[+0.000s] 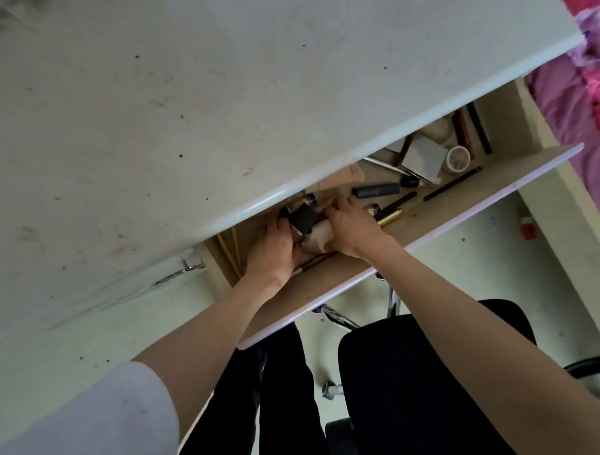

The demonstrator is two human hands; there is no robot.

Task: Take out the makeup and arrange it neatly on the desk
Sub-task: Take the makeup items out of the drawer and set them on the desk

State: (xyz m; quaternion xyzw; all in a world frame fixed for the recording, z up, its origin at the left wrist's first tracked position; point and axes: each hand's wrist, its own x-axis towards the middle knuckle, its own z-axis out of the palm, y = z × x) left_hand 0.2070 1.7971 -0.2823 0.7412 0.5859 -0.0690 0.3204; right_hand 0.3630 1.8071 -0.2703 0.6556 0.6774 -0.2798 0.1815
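Below the white desk top (162, 113) a drawer (422, 240) stands pulled out, with makeup lying loose inside. My left hand (272, 250) and my right hand (350, 230) are both in its left part, fingers curled round a bundle of items: a beige tube (316, 240) with a black cap (76, 0) held between them. Further right in the drawer lie a dark grey tube (376, 190), black pencils (453, 183), a gold tube (391, 218), a grey compact (422, 157) and a small white round jar (457, 158).
Yellow sticks (232, 250) lie at the drawer's left end. My legs in dark trousers (406, 383) and chrome chair legs (337, 316) are below the drawer. Pink bedding (571, 97) lies at the right. The desk top bears dark specks.
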